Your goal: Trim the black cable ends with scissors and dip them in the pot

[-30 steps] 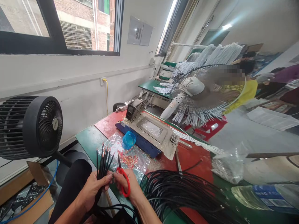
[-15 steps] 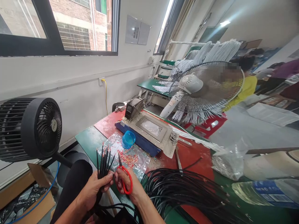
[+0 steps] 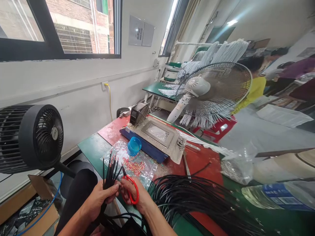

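Observation:
A bundle of black cables (image 3: 111, 172) stands upright in my left hand (image 3: 105, 195), with coppery-red stripped ends pointing up. My right hand (image 3: 134, 191) is closed around red-handled scissors (image 3: 134, 190), their dark blades pointing up beside the bundle. The fingertips of both hands meet near one cable that leans to the right; exactly what they pinch there is too small to make out. Beyond the hands, small red and yellow clippings (image 3: 135, 166) lie on a clear plastic bag (image 3: 147, 172). A blue cup (image 3: 134, 146) stands on the bag's far side.
A large pile of black cables (image 3: 194, 200) covers the table to the right. Farther back is a blue-based solder pot (image 3: 145, 149) with a small black fan (image 3: 139, 114). A black fan (image 3: 41, 137) stands at left, a pedestal fan (image 3: 216, 88) behind. A plastic bottle (image 3: 278, 195) lies at right.
The view has shifted slightly. Both hands keep nearly the same pose, still holding the cables and scissors, with fingertips together. The pedestal fan's cage appears turned a little.

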Action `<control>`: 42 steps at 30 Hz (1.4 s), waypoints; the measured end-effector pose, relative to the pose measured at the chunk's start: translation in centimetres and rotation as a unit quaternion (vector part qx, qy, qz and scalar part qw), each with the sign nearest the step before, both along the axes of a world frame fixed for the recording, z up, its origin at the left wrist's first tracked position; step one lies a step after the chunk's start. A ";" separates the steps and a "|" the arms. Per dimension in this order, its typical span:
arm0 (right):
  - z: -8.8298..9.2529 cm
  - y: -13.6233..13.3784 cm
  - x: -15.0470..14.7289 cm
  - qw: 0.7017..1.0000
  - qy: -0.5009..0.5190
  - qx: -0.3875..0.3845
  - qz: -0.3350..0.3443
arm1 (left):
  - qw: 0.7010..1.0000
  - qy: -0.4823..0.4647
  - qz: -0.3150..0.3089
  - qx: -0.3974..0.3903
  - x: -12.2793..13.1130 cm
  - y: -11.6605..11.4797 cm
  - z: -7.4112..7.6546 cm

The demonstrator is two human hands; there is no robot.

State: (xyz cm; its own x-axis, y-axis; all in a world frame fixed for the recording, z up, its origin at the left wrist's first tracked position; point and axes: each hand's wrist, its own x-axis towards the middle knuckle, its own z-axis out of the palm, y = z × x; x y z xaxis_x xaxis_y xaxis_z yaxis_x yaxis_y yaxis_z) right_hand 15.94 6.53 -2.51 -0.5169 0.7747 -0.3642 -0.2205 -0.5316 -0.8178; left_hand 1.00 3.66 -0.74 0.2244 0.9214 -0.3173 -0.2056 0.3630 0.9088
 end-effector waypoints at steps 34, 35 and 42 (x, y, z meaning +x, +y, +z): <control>0.3 -0.2 -0.2 0.999 0.012 0.030 0.021 | 0.998 -0.055 0.044 -0.005 0.3 0.0 0.0; 0.2 -0.2 -0.2 0.999 0.015 0.033 0.022 | 0.997 -0.058 0.046 -0.005 0.3 0.0 0.0; -0.5 0.0 -0.3 0.999 -0.001 0.031 0.014 | 0.997 -0.059 0.048 -0.010 0.5 0.0 0.1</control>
State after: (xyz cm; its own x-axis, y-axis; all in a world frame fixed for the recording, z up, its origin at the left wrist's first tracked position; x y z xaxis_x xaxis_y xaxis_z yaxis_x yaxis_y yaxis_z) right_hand 15.64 6.49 -2.99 -0.5371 0.7817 -0.3170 -0.2043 -0.4852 -0.8502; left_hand 1.45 3.65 -0.60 0.1725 0.9344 -0.3117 -0.3460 0.3537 0.8690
